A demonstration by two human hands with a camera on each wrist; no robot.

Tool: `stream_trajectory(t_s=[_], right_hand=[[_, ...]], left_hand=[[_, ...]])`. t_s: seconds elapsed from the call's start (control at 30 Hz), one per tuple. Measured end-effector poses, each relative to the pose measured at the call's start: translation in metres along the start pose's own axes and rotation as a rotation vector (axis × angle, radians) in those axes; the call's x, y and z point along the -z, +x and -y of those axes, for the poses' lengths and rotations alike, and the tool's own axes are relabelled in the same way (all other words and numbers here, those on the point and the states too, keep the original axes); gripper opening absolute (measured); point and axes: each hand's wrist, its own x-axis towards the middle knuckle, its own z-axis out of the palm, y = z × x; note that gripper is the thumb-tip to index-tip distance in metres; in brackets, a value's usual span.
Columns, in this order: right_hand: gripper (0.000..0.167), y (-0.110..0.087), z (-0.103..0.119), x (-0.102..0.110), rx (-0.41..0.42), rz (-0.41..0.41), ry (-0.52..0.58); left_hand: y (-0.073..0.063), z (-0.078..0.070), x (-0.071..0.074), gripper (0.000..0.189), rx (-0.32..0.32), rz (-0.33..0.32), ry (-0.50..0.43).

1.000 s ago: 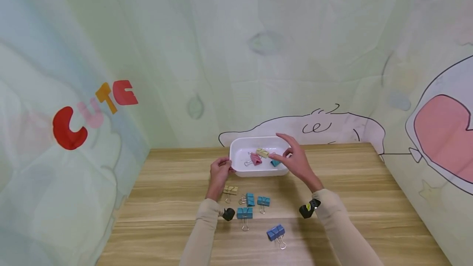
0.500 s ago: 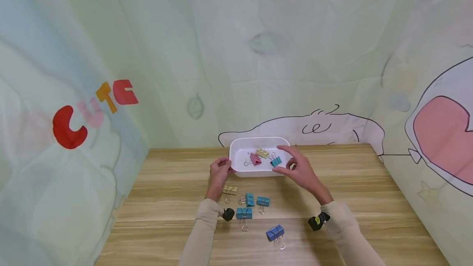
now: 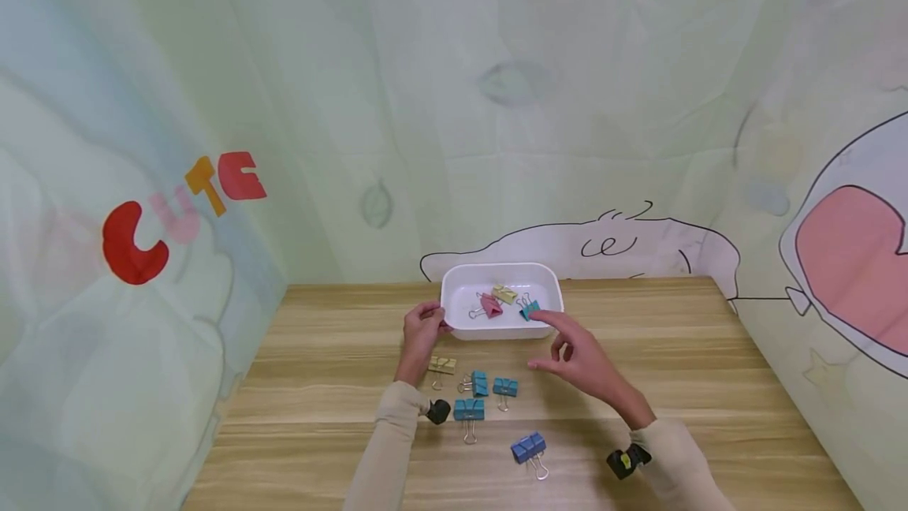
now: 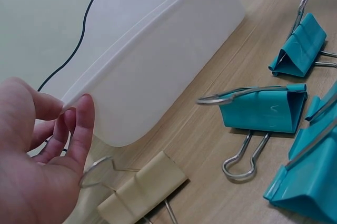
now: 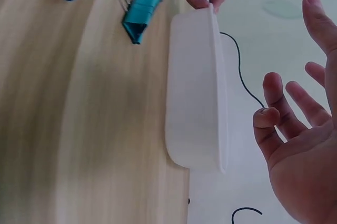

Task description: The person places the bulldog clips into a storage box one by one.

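A white plastic tray stands at the back of the wooden table, with a pink binder clip, a yellow one and a teal binder clip inside. My left hand pinches the tray's left end; in the left wrist view its thumb and fingers meet at the rim. The right hand hovers in front of the tray's right end with thumb and forefinger spread, holding nothing. In front of the tray lie a yellow binder clip, several teal binder clips and a blue binder clip.
The wooden table meets a printed cloth backdrop right behind the tray. More cloth closes in both sides. Black devices are strapped to both wrists.
My right hand has drawn back from over the tray toward the front right, leaving the teal binder clip inside. The left hand has stayed on the tray's end.
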Motion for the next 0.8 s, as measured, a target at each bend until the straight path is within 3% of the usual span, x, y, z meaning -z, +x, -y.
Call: stream_trajectory(t_s=[0.47, 0.63, 0.8], right_hand=[[0.072, -0.055, -0.020, -0.024, 0.069, 0.233, 0.066], [0.073, -0.072, -0.022, -0.031, 0.040, 0.313, 0.053], [0.069, -0.081, -0.022, -0.040, -0.042, 0.375, 0.039]], left_hand=[[0.000, -0.001, -0.002, 0.029, 0.008, -0.014, 0.008], [0.000, -0.001, -0.001, 0.029, 0.004, -0.009, 0.008], [-0.001, 0.000, 0.001, 0.030, 0.003, -0.010, 0.010]])
